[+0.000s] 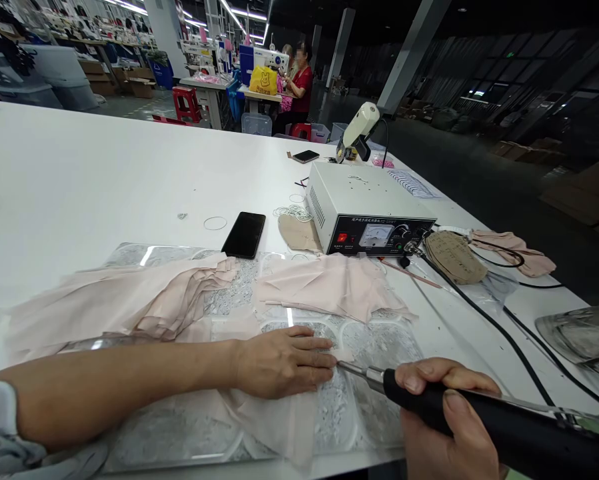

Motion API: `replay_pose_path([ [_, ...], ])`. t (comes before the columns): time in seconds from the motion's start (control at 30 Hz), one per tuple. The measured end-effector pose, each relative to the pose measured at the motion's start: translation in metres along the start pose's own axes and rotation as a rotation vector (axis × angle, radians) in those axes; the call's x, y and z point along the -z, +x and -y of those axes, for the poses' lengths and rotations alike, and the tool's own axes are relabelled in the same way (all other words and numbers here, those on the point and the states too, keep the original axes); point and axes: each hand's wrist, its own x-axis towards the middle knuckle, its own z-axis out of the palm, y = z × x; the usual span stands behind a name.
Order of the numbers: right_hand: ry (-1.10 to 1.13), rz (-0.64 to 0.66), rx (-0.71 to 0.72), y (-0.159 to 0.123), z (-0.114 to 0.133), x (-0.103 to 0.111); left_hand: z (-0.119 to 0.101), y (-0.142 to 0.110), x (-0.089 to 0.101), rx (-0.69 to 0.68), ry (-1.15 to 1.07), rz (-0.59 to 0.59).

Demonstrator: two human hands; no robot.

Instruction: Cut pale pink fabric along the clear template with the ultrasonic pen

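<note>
Pink fabric [299, 423] lies on the mat [384, 347], pressed under the flat left hand [279, 363], which grasps nothing; the right hand [452, 437] grips a black tool [522, 430]. Its tip [346, 365] sits right by the left fingertips [326, 361]: a slip could jab them or tear thin cloth. White worktop [79, 187]; sewing machines [272, 59] beyond, dim hall rightward.

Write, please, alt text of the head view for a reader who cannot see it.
A person's left hand lies flat on thin pale-pink fabric over a grey mottled board, while the right hand grips a black-handled tool, its metal tip near the left fingertips. Beyond lie a black smartphone and a boxy grey control unit.
</note>
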Motion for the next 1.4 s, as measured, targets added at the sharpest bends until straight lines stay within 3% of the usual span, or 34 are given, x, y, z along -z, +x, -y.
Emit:
replay_pose_path([
  [0.1, 0.011, -0.001, -0.015, 0.001, -0.001, 0.001, 0.0, 0.0, -0.001, -0.003, -0.008, -0.02],
  [0.27, 0.055, -0.112, -0.037, 0.004, 0.004, 0.002, 0.002, -0.001, -0.001, 0.0, -0.045, -0.037],
  [0.47, 0.094, -0.138, -0.041, 0.007, 0.003, 0.005, -0.001, 0.006, 0.027, 0.098, -0.129, -0.055],
  [0.63, 0.094, -0.084, 0.009, 0.008, 0.001, 0.005, -0.026, -0.001, 0.043, 0.17, -0.115, -0.053],
  [0.9, 0.109, -0.014, 0.025, 0.011, -0.006, 0.005, -0.07, -0.033, 0.031, 0.26, -0.039, 0.012],
  [1.17, -0.014, -0.056, 0.063, 0.012, 0.007, 0.004, -0.055, -0.043, 0.034, 0.191, 0.027, 0.045],
  [1.4, -0.013, -0.091, 0.1, 0.01, 0.008, 0.005, -0.053, -0.028, 0.033, 0.191, 0.011, -0.009],
])
